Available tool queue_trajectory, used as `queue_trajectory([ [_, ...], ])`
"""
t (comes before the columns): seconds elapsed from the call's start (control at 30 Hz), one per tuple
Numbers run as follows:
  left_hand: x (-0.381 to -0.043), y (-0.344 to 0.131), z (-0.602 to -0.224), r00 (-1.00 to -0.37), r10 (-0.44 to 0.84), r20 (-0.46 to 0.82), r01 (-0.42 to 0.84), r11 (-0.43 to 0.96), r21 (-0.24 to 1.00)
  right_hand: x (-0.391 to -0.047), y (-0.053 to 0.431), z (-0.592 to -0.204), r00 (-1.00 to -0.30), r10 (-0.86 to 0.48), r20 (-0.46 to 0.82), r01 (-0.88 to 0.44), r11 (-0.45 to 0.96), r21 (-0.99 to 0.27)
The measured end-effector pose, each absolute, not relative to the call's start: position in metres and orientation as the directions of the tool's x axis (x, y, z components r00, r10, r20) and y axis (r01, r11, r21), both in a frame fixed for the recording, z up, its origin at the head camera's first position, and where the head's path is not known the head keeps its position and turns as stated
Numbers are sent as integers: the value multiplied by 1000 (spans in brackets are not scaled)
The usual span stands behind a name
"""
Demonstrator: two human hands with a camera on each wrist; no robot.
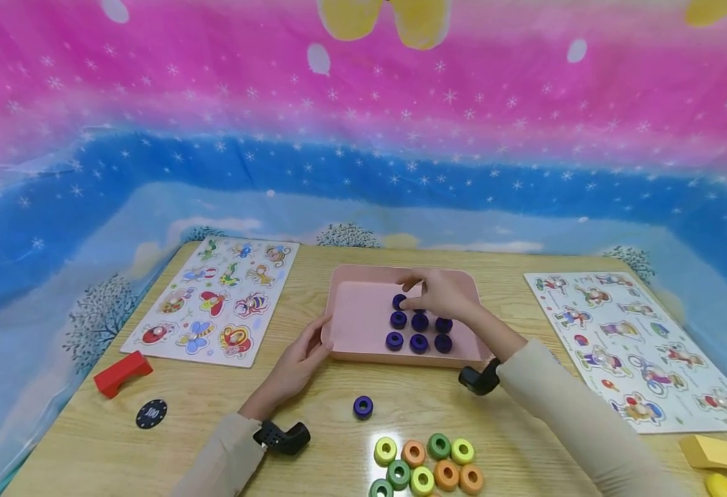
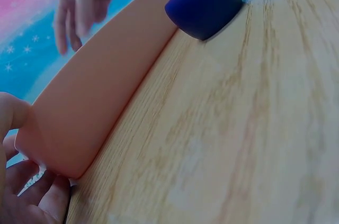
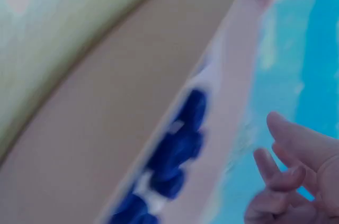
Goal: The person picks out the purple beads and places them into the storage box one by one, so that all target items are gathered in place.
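A pink tray [image 1: 363,273] stands in the middle of the table, with several dark purple rings [image 1: 419,343] grouped in rows toward its right half. At its front left corner my left hand [image 1: 301,355] holds the wall, thumb at the rim and fingers around the outside, as the left wrist view shows. My right hand [image 1: 440,293] hovers over the rings at the back, thumb and fingers apart; nothing shows between them in the right wrist view. It partly hides the back rings. One more purple ring [image 1: 363,407] lies on the table in front of the tray.
Several yellow, orange and green rings [image 1: 414,453] lie at the front. Picture boards stand left [image 1: 214,304] and right [image 1: 636,345] on the table. A red block [image 1: 122,373] and a black chip [image 1: 152,414] are at left, a yellow block [image 1: 719,454] at right.
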State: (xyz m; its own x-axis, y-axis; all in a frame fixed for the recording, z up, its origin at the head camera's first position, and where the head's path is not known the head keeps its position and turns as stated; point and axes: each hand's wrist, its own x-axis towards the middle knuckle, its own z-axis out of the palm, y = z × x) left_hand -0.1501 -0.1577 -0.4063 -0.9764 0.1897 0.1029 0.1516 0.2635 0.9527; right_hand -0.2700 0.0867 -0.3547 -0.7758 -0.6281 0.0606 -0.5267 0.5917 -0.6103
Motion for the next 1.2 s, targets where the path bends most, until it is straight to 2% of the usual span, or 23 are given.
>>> queue_trajectory([
  [0.17, -150, -155, -405, -976, 187, 112, 159, 259, 953, -238, 84, -338, -575, -817, 49, -651, 420, -632],
  [0.37, -149, -157, -406, -976, 187, 115, 165, 276, 947, -211, 67, -345, -337, -939, -68, -740, 309, -597],
  [0.53, -150, -157, -408, -973, 192, 124, 175, 276, 945, -201, 54, -363, -211, -970, -122, -792, 243, -560],
  [0.93, -150, -156, -408, -973, 192, 124, 174, 271, 947, -192, 39, -379, -129, -986, -109, -861, 166, -481],
  [1.07, -150, -156, -407, -972, 196, 127, 178, 267, 947, -194, 43, -370, -183, -981, -72, -843, 194, -502],
  [1.2, -149, -156, -406, -970, 204, 135, 185, 249, 951, -205, 51, -354, -303, -953, 7, -815, 256, -519],
])
